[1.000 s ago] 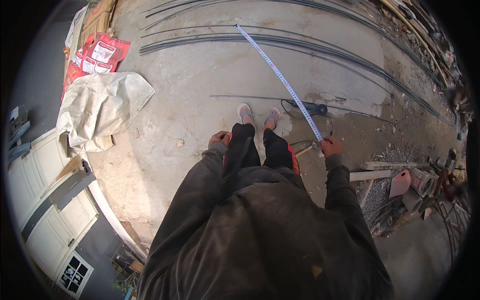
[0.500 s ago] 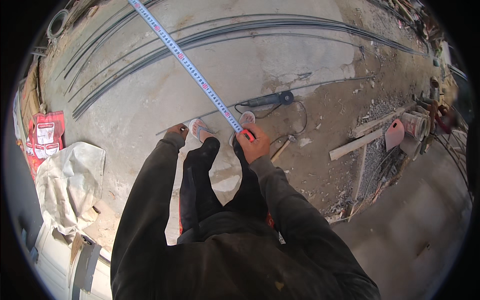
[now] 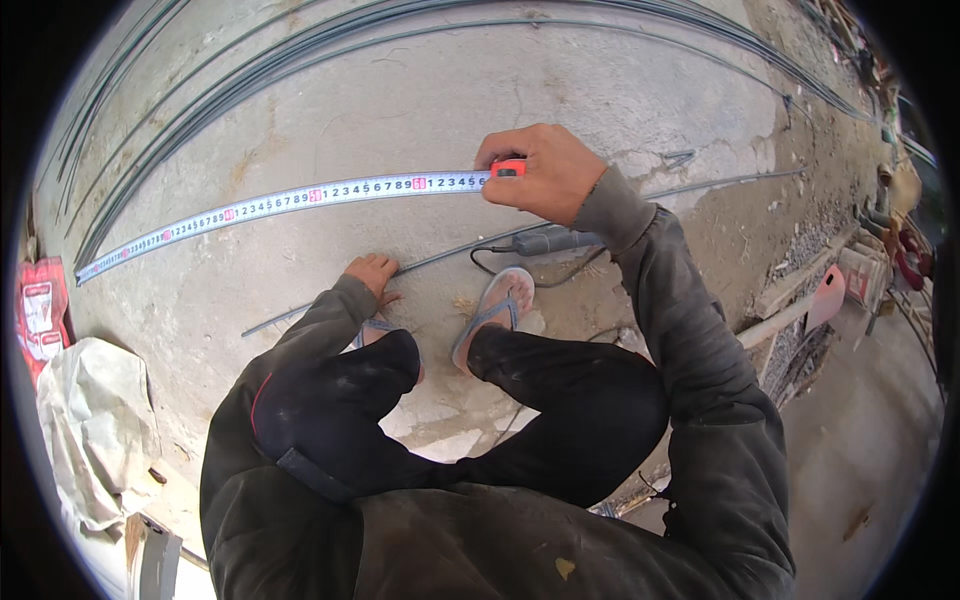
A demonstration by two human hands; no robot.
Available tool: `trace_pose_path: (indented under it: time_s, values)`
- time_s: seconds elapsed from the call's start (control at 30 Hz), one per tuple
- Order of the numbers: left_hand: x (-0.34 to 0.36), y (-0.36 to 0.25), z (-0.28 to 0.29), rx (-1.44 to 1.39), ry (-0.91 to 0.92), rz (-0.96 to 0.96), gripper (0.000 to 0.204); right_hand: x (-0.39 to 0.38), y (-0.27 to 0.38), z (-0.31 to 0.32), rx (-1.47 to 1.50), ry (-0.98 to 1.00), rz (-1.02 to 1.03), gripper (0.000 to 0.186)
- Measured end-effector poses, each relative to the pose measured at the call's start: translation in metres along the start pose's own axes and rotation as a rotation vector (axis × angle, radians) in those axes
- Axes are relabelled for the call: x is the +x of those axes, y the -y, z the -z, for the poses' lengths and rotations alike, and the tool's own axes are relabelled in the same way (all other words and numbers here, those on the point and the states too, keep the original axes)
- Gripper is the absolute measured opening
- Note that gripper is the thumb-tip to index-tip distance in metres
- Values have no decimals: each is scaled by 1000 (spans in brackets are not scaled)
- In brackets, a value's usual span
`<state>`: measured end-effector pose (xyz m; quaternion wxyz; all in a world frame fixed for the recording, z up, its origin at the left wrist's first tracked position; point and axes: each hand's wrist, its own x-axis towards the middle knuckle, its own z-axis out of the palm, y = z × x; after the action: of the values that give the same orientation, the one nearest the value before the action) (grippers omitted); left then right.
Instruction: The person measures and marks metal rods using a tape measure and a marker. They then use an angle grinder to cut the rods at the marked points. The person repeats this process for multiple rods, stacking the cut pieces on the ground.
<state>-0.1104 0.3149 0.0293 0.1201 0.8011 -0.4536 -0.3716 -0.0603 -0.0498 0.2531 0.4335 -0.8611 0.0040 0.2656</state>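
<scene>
My right hand grips a red tape measure, its long white blade stretched out left across the concrete to the cluster of steel rods. My left hand is low on a single thin rod, fingers and thumb apart on either side of it, touching it. A dark angle grinder with a cable lies just beyond my sandaled feet, partly hidden by my right arm and the rod. My knees are deeply bent below both hands.
Long bundled rods arc along the top. At left lie a red printed sack and a crumpled pale sheet. At right are gravel, boards, a pink flat object and assorted clutter.
I have crouched lower. My right hand and tape rose toward the top, the blade swinging from diagonal to nearly sideways. My left hand moved slightly right along the single rod, fingers now spread.
</scene>
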Motion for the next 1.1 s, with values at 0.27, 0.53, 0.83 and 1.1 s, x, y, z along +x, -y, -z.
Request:
trace_pose_path:
  time_s: [0.27,0.53,0.83,1.1]
  values:
    - [1,36,-28,203,-127,-141,26,45,-23,-54,-17,-24,8,30]
    - [31,71,50,398,-512,189,23,1,-60,-21,-65,-254,-71,24]
    - [23,65,12,300,-516,324,22,36,-82,-44,-147,-75,-102,20]
    - [11,57,-19,251,-610,311,18,88,-100,-76,-177,111,-22,20]
